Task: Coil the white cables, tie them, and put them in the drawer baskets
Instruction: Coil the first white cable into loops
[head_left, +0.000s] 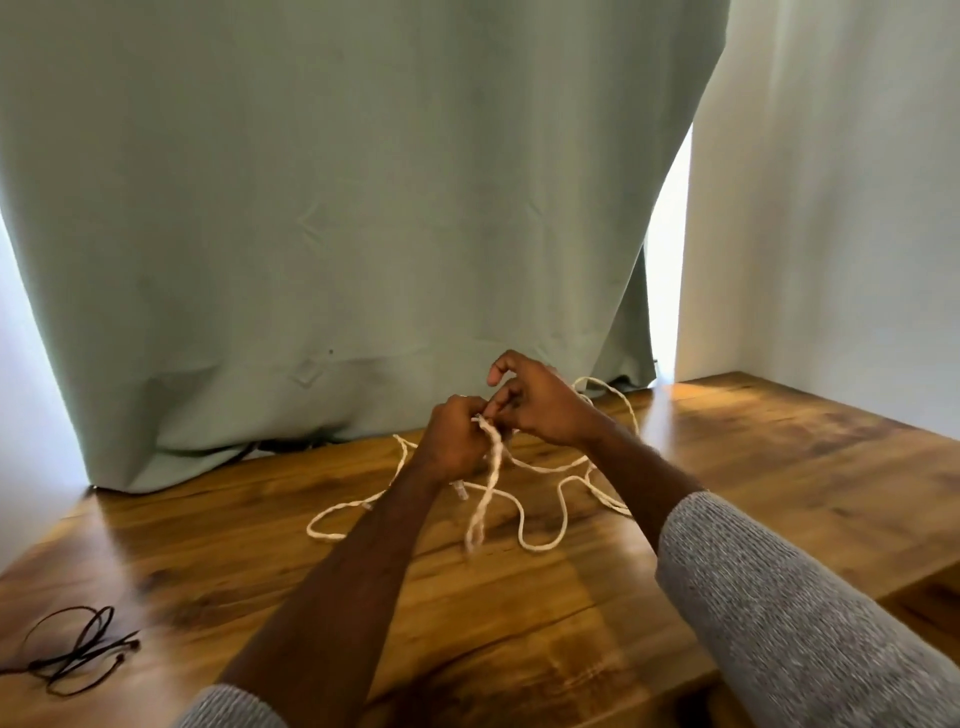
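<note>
Above table, both hands (left hand, right hand) grip white cable.

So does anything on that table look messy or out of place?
Yes. The white cable sprawls in loose loops across the wooden table, uncoiled, while both hands hold a doubled bunch of it. A thin dark cord lies tangled near the left edge.

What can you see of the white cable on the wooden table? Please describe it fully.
The white cable looks twisted or braided, cream-white and limp. Most of it lies uncoiled in loose loops on the wooden table. The left hand holds a doubled bunch raised above the table; the right hand pinches its top.
</note>
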